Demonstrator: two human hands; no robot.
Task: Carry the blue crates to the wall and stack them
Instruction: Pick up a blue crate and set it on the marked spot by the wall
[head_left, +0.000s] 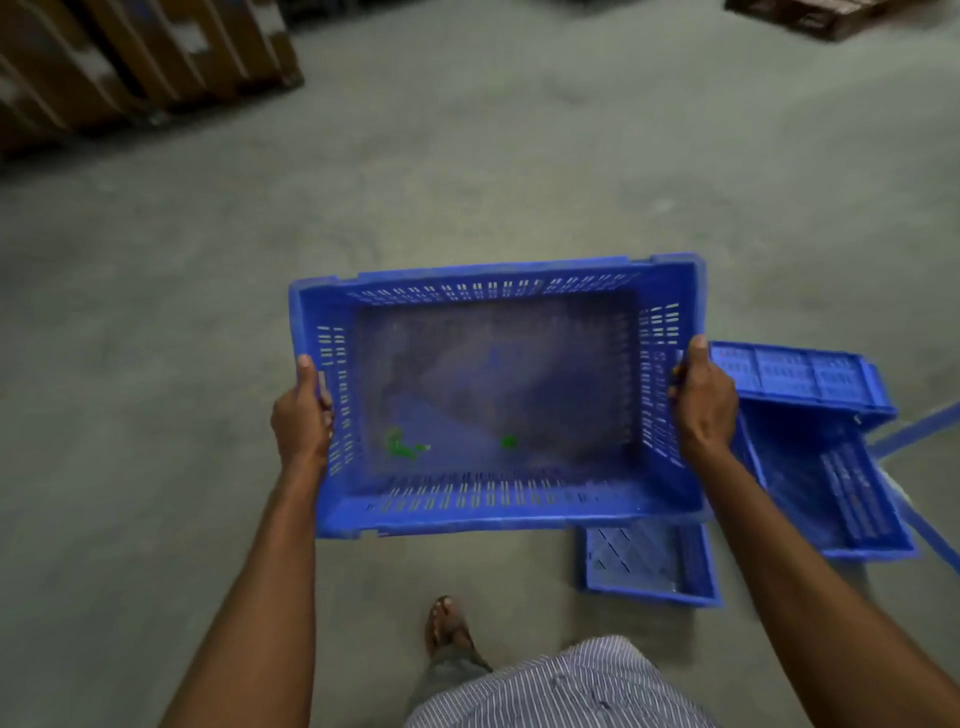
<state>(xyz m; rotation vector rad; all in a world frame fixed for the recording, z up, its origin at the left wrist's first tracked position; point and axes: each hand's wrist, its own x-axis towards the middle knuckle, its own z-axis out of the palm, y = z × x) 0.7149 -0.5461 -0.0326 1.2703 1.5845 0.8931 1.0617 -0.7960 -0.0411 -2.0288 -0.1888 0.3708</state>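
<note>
Grey concrete floor (467, 171) lies bare ahead, brown boards (130, 57) leaning far left. Left hand (301, 415) and right hand (704, 400) clasp the end walls of a blue vented crate (493, 499), held aloft. Two more blue crates (821, 467) lie just right, on the floor.

I can read no text, label, brand, number or sign anywhere here. The crate (498, 395) I carry shows only plain blue plastic with slots; a faint raised mark on its floor is too blurred to make out. The boxes (130, 62) stacked at the far left have pale patches that may be labels, but they are smeared and I cannot read them.
</note>
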